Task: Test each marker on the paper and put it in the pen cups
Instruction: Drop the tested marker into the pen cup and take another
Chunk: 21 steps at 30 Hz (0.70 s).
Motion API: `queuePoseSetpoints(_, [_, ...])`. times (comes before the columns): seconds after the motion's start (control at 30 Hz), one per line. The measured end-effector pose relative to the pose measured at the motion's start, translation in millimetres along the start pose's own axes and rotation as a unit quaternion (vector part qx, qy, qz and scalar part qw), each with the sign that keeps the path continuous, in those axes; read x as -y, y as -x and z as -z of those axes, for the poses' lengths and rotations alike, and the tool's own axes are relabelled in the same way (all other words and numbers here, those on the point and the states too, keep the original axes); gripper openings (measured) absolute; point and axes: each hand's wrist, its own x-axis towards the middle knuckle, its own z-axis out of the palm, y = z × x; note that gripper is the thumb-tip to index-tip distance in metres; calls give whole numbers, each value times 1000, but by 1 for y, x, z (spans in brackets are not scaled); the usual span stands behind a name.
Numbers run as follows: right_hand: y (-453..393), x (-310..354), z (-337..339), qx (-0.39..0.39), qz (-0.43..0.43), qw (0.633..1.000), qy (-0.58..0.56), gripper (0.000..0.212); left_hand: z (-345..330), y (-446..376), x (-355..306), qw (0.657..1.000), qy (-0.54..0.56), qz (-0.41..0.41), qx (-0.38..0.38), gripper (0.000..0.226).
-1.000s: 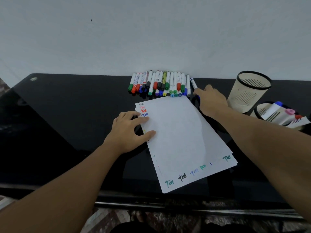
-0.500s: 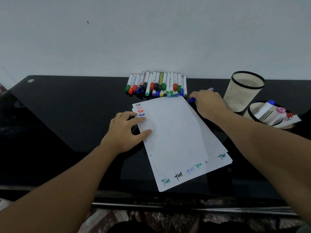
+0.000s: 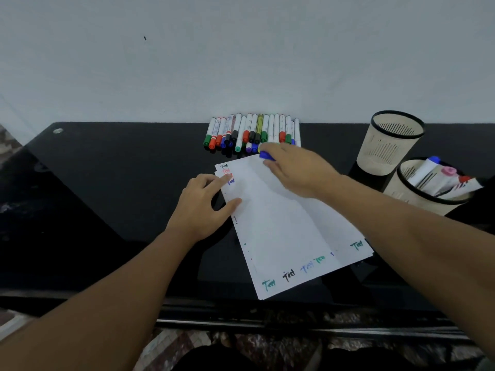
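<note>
A blue-capped marker (image 3: 266,155) is held over the paper's (image 3: 281,223) far edge in the curled fingers of the right hand (image 3: 297,171), apparently still capped. The sheets are pressed flat by the left hand (image 3: 202,207). Light and stiff, the marker is best gripped mid-barrel; room stays open toward the pen cups (image 3: 388,145).

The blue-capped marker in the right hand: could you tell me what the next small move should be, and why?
Probably pull the cap off. The right hand holds the blue-capped marker over the top edge of the white paper sheets, the cap seemingly on, while the left hand presses the paper's left edge flat. Blank space lies below for a test mark.
</note>
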Motion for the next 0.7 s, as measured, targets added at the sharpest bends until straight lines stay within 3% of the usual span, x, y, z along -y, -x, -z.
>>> queuePoseSetpoints(0.07, [0, 16, -8, 59, -12, 994, -89, 27, 1, 0, -1, 1000, 6, 10, -13, 64])
queuePoseSetpoints(0.13, [-2, 27, -16, 78, 13, 994, -74, 21, 1, 0, -3, 1000, 5, 19, -20, 63])
queuePoseSetpoints(0.4, [-9, 38, -23, 91, 41, 991, 84, 34, -2, 4, 0, 997, -4, -39, -65, 45])
queuePoseSetpoints(0.6, [-11, 45, -23, 110, 51, 990, 78, 39, -4, 3, 4, 991, -25, -95, -94, 32])
queuePoseSetpoints(0.7, [-8, 46, -23, 101, 22, 994, 31, 40, -3, 3, 4, 994, -17, -54, -91, 27])
